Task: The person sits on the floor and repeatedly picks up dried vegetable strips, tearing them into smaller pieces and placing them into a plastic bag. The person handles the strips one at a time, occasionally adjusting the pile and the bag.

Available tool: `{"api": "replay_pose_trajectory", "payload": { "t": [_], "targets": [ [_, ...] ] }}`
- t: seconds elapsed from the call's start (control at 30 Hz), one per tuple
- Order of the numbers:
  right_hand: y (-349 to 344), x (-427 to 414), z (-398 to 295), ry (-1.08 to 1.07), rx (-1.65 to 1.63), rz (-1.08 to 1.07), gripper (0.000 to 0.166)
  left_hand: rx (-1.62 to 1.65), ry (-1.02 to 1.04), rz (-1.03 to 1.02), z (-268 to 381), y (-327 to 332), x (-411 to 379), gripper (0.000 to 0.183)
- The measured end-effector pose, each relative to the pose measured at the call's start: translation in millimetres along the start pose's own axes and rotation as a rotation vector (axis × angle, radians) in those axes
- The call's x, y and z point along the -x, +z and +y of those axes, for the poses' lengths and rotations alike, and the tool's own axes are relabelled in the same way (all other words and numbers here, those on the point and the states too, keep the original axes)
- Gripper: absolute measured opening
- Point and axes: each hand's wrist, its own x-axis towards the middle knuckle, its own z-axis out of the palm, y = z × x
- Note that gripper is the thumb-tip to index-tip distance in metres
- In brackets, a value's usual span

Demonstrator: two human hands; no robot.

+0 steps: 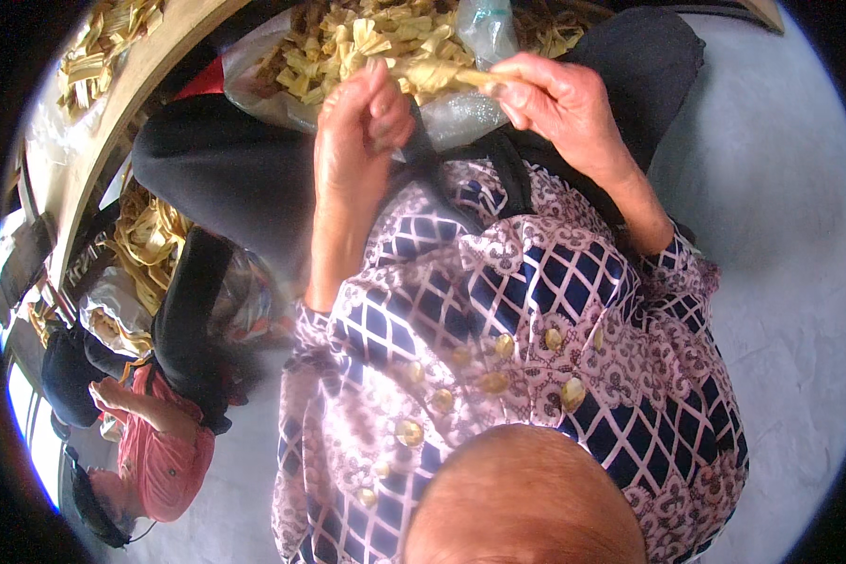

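Note:
A twisted strip of pale yellow dried plant fibre (458, 75), perhaps husk or leaf, stretches between my hands above my lap. My right hand (564, 99) pinches its narrow end between thumb and fingers. At the other end, my left hand (364, 109) is closed with the thumb up, gripping the strip; motion blurs this hand slightly. Just beyond both hands lies a heap of folded dried strips (356, 42) in a translucent plastic sack (261, 95). A clear plastic bag or wrapper (485, 32) stands against the heap, partly behind the strip and my right hand.
A curved-looking wooden edge (102, 141) runs along the left, with more dried strips (88, 77) past it. Lower left, a person in a pink shirt (169, 451) sits by a bundle of fibre (151, 240). Grey floor (768, 211) spreads to my right.

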Motion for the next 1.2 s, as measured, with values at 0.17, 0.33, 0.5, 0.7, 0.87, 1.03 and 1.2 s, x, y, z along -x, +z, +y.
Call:
{"api": "replay_pose_trajectory", "payload": {
  "t": [0.17, 0.33, 0.5, 0.7, 0.87, 1.03, 1.2],
  "targets": [
    [-1.2, 4.1, -3.4, 0.035, 0.075, 0.038, 0.011, -0.174, -0.072, 0.063, -2.1, 1.2, 6.3, 0.024],
    [14.8, -2.1, -6.8, 0.024, 0.077, 0.042, 0.012, -0.307, -0.058, 0.003, -0.9, 17.6, 2.3, 0.032],
    [13.2, -4.1, -11.7, -0.004, 0.195, -0.008, 0.01, -0.332, 0.027, 0.183, -1.3, 21.7, -4.7, 0.014],
    [7.4, 5.0, -13.2, 0.121, 0.173, -0.07, 0.009, -0.423, 0.002, 0.297, 5.4, 13.2, 10.6, 0.011],
    [-6.9, -49.5, -46.1, -0.187, 0.395, -0.084, 0.015, -0.509, 0.23, 0.261, 44.4, 22.0, -9.9, 0.014],
    [-20.0, -143.3, -91.0, -0.656, 0.778, 0.032, 0.013, -0.742, 0.571, 0.283, 123.6, 50.5, -52.5, 0.014],
    [-12.8, -175.5, -95.6, -0.758, 0.942, 0.11, 0.015, -0.628, 0.666, 0.255, 133.4, 29.2, -80.9, 0.016]
  ]
}}
